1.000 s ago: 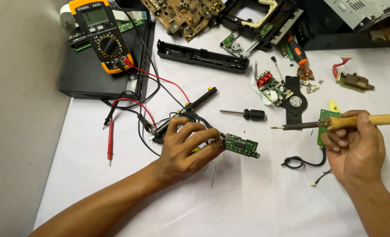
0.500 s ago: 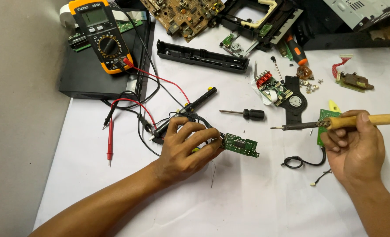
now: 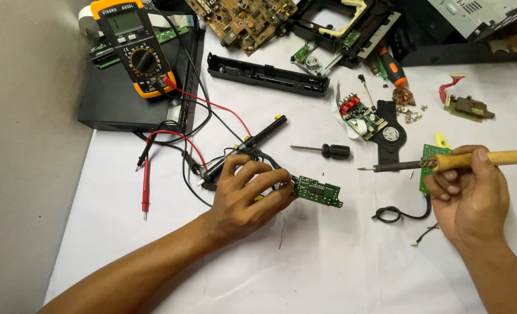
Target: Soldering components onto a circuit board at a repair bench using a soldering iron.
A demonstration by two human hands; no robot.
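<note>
Very little is changed from the earlier frames: both hands are found in the same places and the tools lie as before. The left hand (image 3: pixel 244 195) is kept pressed down on the white table (image 3: pixel 340 261), its fingers closed on the left end of a small green circuit board (image 3: pixel 318 192), which lies flat near the middle of the scene with its right end free. Black wires (image 3: pixel 258 156) are bunched under and just beyond that hand. The right hand (image 3: pixel 468 195) is held at the right, clamped around the wooden handle of a soldering iron (image 3: pixel 444 162); the iron is held level, its metal tip pointed left and kept well apart from the green board, as it was a second ago. A second green board (image 3: pixel 426 152) is partly hidden behind that hand, and whether it is touched cannot be told. Farther off, a black screwdriver (image 3: pixel 325 150) lies between the two hands, a red probe (image 3: pixel 145 187) lies at the left, and a yellow multimeter (image 3: pixel 134 43) rests on a black box (image 3: pixel 119 104) at the far left.
</note>
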